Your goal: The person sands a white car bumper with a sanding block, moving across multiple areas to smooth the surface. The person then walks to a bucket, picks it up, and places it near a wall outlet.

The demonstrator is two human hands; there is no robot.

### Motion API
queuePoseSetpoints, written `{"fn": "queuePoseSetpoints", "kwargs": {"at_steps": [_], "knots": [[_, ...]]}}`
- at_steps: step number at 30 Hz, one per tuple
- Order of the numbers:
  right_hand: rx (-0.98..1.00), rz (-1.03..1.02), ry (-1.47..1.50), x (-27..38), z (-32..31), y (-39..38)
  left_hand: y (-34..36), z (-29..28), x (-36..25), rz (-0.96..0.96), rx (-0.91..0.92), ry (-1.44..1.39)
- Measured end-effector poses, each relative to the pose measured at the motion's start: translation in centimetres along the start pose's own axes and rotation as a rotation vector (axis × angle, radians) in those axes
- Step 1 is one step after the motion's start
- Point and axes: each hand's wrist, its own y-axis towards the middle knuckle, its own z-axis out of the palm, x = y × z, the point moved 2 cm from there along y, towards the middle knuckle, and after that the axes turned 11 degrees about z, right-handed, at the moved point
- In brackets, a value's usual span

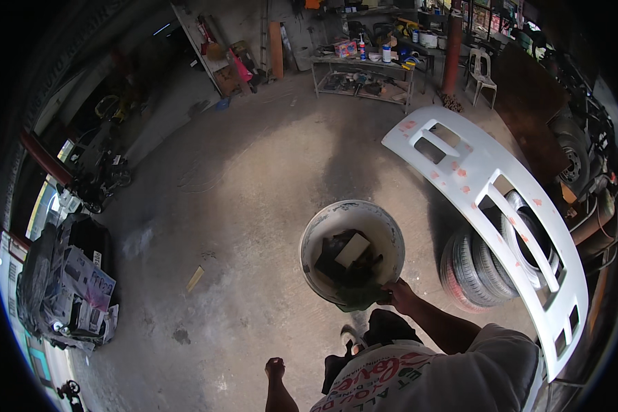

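Bucket (352,250), white and round, hangs in front of the person above the concrete floor (254,206), held at its near rim. Inside it lie dark scraps and a pale flat block (351,249), with a dark green cloth (356,296) draped over the near edge.

Largest of all around it is the white car bumper (491,199), dotted with reddish patches of filler, which runs in a long curve down the right side and rests on a stack of tyres (470,268) just right of the bucket. At the left edge sits a bulky object wrapped in newspaper (69,281). Far across the floor stands a cluttered metal surface (364,72) carrying cans and bottles, with a white plastic chair (481,72) to its right. A small strip of wood (196,278) lies on the floor left of the bucket.

The right hand (399,294) reaches forward, its grip clenched on the bucket's rim where the cloth hangs. The left hand (275,369) hangs low by the person's side, well apart from the bucket, curled into a loose fist and holding nothing that shows.
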Motion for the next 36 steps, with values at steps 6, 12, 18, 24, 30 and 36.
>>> {"fn": "queuePoseSetpoints", "kwargs": {"at_steps": [6, 12, 18, 24, 30, 36], "knots": [[-0.046, -0.046, 0.075, 10.1, 7.4, 13.5, 42.9, -7.9, -31.8, 0.686, -0.099, -0.117], [-0.106, -0.063, 0.069, 25.0, 14.8, 29.2, 53.5, 2.8, -38.9, 0.343, 0.204, -0.274], [0.063, -0.036, 0.114, 42.7, 27.9, 44.0, 47.5, 1.9, -29.7, -0.355, 0.697, 0.083], [0.303, -0.182, 0.198, 56.3, 40.6, 61.5, 64.6, 1.1, -38.5, -0.602, 0.625, -0.02], [0.414, -0.162, 0.289, 70.4, 52.6, 75.8, 104.0, -1.1, -52.2, -0.385, 0.585, 0.023], [0.515, -0.138, 0.366, 85.5, 63.5, 88.5, 150.3, -2.7, -95.3, 0.627, 0.198, -0.067]]}}
